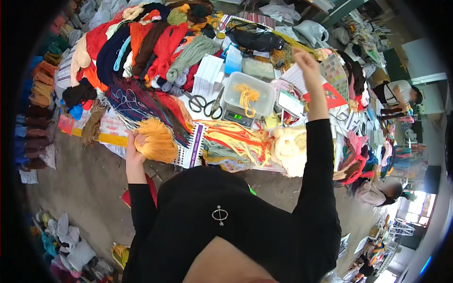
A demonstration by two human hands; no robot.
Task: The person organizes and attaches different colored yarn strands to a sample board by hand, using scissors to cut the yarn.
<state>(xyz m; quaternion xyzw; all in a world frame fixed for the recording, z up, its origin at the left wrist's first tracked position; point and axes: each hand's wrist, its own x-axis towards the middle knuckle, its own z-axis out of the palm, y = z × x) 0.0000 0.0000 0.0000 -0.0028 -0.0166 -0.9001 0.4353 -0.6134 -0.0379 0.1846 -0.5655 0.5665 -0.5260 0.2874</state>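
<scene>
My left hand (135, 147) grips a thick hank of light orange yarn (158, 141) at the table's near edge, its loose ends fanned to the right. My right hand (307, 65) is raised over the right side of the table, fingers curled together; anything in them is too small to make out. Between the hands, a clear plastic tub (264, 96) holds a small bundle of orange yarn (247, 98) and sits on a digital scale (238, 118) with a lit green display. Two pairs of scissors (214, 107) lie left of the tub.
Heaps of coloured yarn hanks (141, 47) cover the table's left and back. A spiral notebook (193, 146) and red-yellow yarn (240, 137) lie along the near edge. Papers, a red folder (332, 96) and cream yarn (290, 146) are to the right. Two people (401, 92) are farther right.
</scene>
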